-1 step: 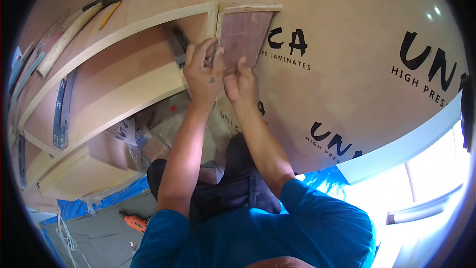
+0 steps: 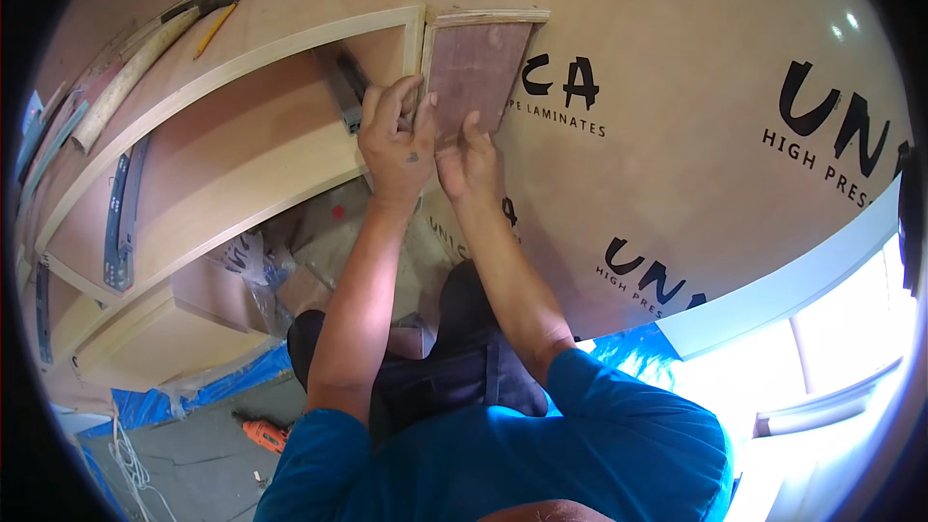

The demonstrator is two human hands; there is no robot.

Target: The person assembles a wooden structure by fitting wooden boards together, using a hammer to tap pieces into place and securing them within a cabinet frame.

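A narrow reddish-brown wooden panel (image 2: 478, 63) stands upright at the right end of the plywood cabinet (image 2: 242, 169), under a small ledge. My left hand (image 2: 396, 150) is at the seam between the two, its fingers bent at the cabinet's front edge and its thumb against the panel's left side. At the panel's lower end, my right hand (image 2: 469, 166) grips it with the thumb raised on its face; the other fingers are mostly hidden. Inside the cabinet, a metal drawer slide (image 2: 340, 92) lies just left of my left hand.
A hammer (image 2: 135, 77) and a pencil (image 2: 215, 31) lie on the cabinet top. Another drawer slide (image 2: 124, 217) is on the left inner wall. A large printed laminate sheet (image 2: 696, 135) rises on the right. An orange power tool (image 2: 263, 433) and a white cord (image 2: 135, 464) lie on the floor.
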